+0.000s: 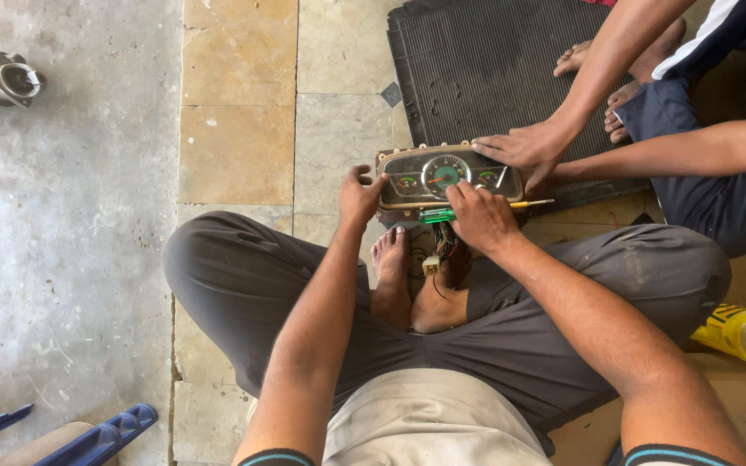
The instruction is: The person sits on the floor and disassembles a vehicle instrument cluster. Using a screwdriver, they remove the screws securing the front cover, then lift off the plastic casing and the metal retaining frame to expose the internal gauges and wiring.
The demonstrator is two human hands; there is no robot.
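Hands: left hand (357,195) grips instrument cluster's (447,176) left end; right hand (479,217) clamps green-handled screwdriver (439,214).
Axis: cluster left-right, dials upward.
Room: co-worker's hand (524,148) far right; bare floor (71,224) left.

Left hand (357,197) gripping instrument cluster (442,175), right hand (481,216) holding green screwdriver (439,214)

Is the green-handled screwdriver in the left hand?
No, the right hand holds the green-handled screwdriver; the left hand grips the instrument cluster.

light: bright, even daylight; shadows: soft; focus: sharp; edges: slight wide-angle bend
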